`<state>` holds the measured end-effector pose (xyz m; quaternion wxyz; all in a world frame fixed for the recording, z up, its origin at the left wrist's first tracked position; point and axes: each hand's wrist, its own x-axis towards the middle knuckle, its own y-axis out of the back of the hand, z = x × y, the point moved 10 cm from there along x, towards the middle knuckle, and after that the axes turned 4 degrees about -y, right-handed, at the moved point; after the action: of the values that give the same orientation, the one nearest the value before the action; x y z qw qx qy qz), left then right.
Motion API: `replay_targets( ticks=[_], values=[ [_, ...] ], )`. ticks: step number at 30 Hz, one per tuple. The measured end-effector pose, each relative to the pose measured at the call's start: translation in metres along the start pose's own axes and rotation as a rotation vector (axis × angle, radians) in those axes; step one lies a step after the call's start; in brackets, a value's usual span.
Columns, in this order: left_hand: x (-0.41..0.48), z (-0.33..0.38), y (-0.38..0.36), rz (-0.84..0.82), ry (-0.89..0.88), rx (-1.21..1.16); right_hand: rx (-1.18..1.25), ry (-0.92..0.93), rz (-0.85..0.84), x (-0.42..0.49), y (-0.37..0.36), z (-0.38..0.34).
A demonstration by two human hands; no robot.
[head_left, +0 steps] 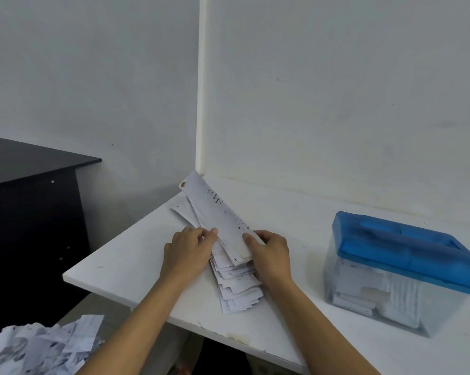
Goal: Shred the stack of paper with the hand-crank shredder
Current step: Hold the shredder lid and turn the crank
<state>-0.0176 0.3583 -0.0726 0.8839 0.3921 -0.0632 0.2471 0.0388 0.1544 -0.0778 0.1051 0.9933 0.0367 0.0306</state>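
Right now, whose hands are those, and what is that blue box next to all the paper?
There is no robot here, just a person. A camera worn on the person's head looks down, so you see their arms as if they were your own. There is only this one picture. The left hand and the right hand each pinch one long sheet, lifted at a slant off the stack of paper that lies on the white table. The box with the blue lid is the shredder. It cuts paper up, and its clear bin underneath holds pieces. It stands to the right, apart from the hands. At the lower left, off the table, lies a heap of paper scraps, and a dark cabinet stands on the left.
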Motion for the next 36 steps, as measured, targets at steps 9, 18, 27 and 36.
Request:
replay_targets(
  ticks=[9, 18, 27, 36],
  values=[
    [-0.001, 0.004, -0.001, -0.015, -0.054, -0.276, -0.003, 0.06, -0.058, -0.004, -0.007, -0.007],
    [-0.003, 0.0, 0.009, 0.071, 0.011, -0.338, -0.002, 0.017, -0.041, 0.001, -0.006, -0.002],
    [0.001, -0.011, 0.0, 0.042, 0.058, -0.231, 0.167, -0.066, -0.011, 0.0, 0.0, 0.002],
    [-0.012, 0.03, 0.02, 0.106, -0.186, -0.263, 0.157, 0.091, 0.069, -0.008, 0.011, -0.021]
  ],
)
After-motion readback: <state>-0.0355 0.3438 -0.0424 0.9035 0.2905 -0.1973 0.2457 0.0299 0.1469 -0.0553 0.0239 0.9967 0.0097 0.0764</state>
